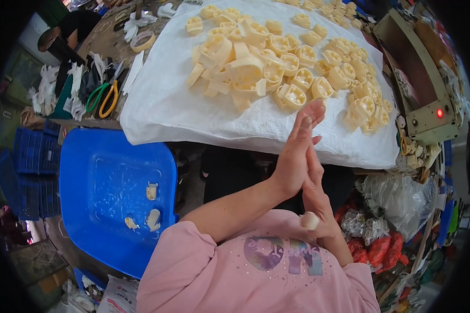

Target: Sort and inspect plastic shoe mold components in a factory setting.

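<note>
My left hand [293, 159] and my right hand [320, 201] are pressed palm to palm in front of my chest. Their fingers are stretched out and point up toward the table. Whatever might lie between the palms is hidden. A small blurred cream-coloured piece [309, 221] shows beside the right hand's base; I cannot tell if it is worn on the thumb or loose. Just beyond the fingertips a large heap of cream moulded plastic parts [290, 96] covers a white woven sheet [162, 112]. Many of these parts are hollow with rounded rims.
A blue plastic tub [96, 219] at my left has a few pale scraps in it. Scissors with orange handles [108, 101], green-handled scissors [95, 98] and a tape roll [142, 41] lie at the far left. A metal box with a lit red lamp [439, 113] stands right.
</note>
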The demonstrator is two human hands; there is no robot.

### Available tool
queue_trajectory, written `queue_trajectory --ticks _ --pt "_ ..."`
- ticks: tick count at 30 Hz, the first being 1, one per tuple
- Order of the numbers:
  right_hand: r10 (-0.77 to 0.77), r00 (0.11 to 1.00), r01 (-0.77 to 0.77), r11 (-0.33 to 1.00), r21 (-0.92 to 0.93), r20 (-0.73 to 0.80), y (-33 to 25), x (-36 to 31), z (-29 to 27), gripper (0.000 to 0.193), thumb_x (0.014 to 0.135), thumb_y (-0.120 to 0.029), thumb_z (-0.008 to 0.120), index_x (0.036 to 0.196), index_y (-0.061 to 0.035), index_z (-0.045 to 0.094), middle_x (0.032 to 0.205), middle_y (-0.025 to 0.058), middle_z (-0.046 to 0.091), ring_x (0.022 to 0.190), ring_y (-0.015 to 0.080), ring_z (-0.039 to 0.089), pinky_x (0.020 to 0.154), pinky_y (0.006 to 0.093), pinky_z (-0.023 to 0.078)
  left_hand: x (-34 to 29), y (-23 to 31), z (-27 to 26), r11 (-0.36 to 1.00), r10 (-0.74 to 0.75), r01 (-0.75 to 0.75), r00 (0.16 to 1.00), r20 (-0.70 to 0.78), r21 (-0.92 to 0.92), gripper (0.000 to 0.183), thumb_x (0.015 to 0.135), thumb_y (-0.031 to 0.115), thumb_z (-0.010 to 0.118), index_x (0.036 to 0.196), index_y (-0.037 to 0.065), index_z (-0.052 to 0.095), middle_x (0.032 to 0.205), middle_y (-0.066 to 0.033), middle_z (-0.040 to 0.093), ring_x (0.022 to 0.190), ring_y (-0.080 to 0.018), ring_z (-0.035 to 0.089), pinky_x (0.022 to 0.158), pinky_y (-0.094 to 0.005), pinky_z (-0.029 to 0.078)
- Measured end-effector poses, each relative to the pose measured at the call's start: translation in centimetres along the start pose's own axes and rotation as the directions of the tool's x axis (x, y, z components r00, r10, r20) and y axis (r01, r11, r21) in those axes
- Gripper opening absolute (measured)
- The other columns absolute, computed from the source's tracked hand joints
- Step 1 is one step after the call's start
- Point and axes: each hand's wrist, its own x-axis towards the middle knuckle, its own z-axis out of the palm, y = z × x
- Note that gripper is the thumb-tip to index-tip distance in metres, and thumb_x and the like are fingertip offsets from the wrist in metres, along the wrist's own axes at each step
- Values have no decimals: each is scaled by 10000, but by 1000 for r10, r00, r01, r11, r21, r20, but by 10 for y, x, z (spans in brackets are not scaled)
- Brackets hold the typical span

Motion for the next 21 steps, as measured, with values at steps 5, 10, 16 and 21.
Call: queue_trajectory --ticks 5,10,16,21 --pt "421 866 -333 889 315 -269 7 -43 10 1006 771 -700 508 1386 55 256 1404 148 313 1302 245 317 1070 385 249 4 -31 6 984 155 -154 988 -13 88 638 970 508 307 1450 101 203 1422 -84 337 711 -58 461 621 -177 404" --pt "426 864 -335 884 326 -269 23 -34 -2 883 850 -620 516 1377 44 268 1298 90 427 1191 163 434 984 316 354 24 -53 12 977 207 -206 978 -8 50 635 978 481 319 1456 89 174 1420 -86 293 1175 -172 379 794 -258 415" --pt "156 977 -132 977 168 -144 32 38 -30 624 868 -375 572 1392 -89 392 1402 187 339 1305 326 264 1064 430 207 10 -43 -26 989 67 -57 995 -69 140 1033 798 720 425 1477 45 36 1491 -97 191 1356 -227 247 1071 -394 234" --pt "165 814 -326 924 -202 -557 52 -4 -141 408 817 -85 637 1208 -30 531 1177 114 578 1107 247 525 964 341 380 31 -57 -22 465 140 -379 924 357 800 445 902 336 567 1162 -24 540 1096 -193 548 994 -340 538 847 -368 434"
